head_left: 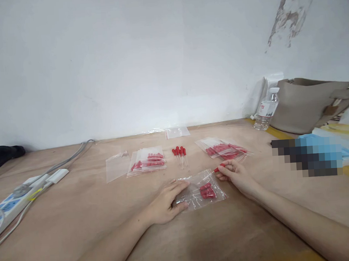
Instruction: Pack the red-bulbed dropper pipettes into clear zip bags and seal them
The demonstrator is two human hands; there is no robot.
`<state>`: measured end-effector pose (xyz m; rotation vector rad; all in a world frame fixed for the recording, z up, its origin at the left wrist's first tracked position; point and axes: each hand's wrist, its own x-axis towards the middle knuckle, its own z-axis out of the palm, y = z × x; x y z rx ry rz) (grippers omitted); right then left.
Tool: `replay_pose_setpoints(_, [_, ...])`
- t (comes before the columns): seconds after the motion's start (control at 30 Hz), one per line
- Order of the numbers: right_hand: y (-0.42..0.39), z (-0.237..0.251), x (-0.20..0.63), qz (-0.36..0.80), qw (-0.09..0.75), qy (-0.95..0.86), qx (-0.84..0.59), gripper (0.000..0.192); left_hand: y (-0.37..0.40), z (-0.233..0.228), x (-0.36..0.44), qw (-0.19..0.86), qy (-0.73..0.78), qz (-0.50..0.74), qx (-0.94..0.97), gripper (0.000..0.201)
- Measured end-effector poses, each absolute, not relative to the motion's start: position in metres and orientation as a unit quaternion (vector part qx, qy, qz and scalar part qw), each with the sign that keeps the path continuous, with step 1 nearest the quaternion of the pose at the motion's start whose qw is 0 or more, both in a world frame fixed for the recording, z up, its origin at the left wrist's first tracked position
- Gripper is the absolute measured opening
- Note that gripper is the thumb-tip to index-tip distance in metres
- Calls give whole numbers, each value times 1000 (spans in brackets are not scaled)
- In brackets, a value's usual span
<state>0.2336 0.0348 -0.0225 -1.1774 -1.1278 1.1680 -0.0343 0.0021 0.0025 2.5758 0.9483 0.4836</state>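
A clear zip bag (pixel 193 192) lies flat in front of me with several red-bulbed droppers (pixel 208 191) inside. My left hand (pixel 168 201) rests on its left end, thumb and fingers apart and stretched over the plastic. Between the fingertips of my right hand (pixel 232 176) is another dropper (pixel 219 168), pinched by its red bulb; its thin tube points left at the bag's upper right corner. Beyond the bag, several loose droppers (pixel 179 151) lie side by side, bulbs toward the wall.
Filled zip bags form a left pile (pixel 149 159) and a right pile (pixel 223 148). Flat bags (pixel 114 167) lie farther left and by the wall. A power strip (pixel 13 201) with cables is at left. A water bottle (pixel 267 111) and grey handbag (pixel 300 107) stand at right.
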Motion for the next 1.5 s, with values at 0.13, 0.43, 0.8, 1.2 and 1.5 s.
replay_pose_setpoints(0.13, [33,-24,233,412,438,-613,-512,30,1,5,-34,176,332,168,912,52])
replay_pose_setpoints(0.43, [36,-29,220,268,398,-747,-460,21,2,1,-34,171,326,171,914,52])
replay_pose_setpoints(0.8, [83,-2,207,202,335,-749,-534,10,2,1,-35,171,325,164,916,38])
replay_pose_setpoints(1.2, [160,7,124,296,337,-629,-636,28,1,3,-35,166,329,150,917,39])
replay_pose_setpoints(1.5, [158,7,123,376,436,-561,-595,17,3,0,-36,164,325,157,918,41])
